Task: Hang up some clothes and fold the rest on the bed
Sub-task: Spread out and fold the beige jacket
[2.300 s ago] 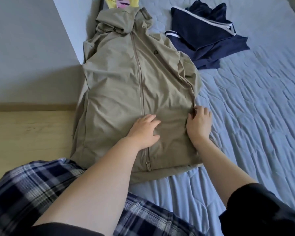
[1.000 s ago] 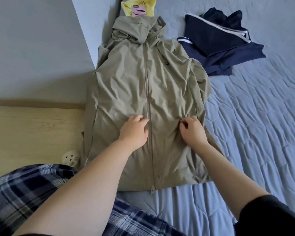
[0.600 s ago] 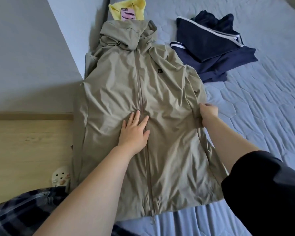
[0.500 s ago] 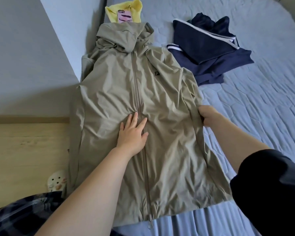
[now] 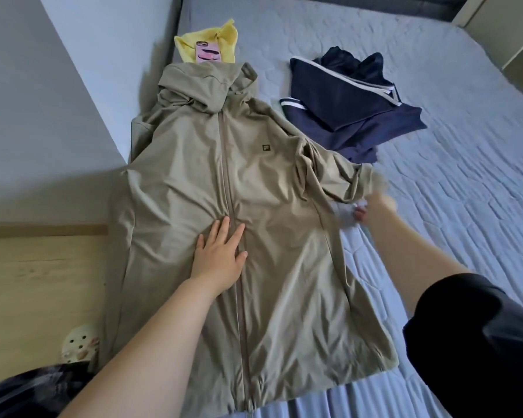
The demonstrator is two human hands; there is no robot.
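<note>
A khaki hooded zip jacket (image 5: 272,188) lies front up on the blue-grey bed (image 5: 465,206), hood toward the far end. My left hand (image 5: 221,254) presses flat on the jacket's middle, over the zipper. My right hand (image 5: 373,208) is blurred at the jacket's right side and holds the lower edge of the right sleeve (image 5: 341,179), which is spread out to the right. A folded navy garment with white trim (image 5: 351,107) lies beyond the sleeve.
A yellow cloth (image 5: 221,40) with a pink phone (image 5: 209,52) on it lies past the hood. The jacket's left side hangs over the bed's edge by the grey wall (image 5: 43,116). A cream clog (image 5: 79,346) sits on the wooden floor below.
My right hand has pulled the right sleeve out from the jacket's side toward the right. My left hand has stayed flat on the zipper. The view has moved closer over the jacket.
</note>
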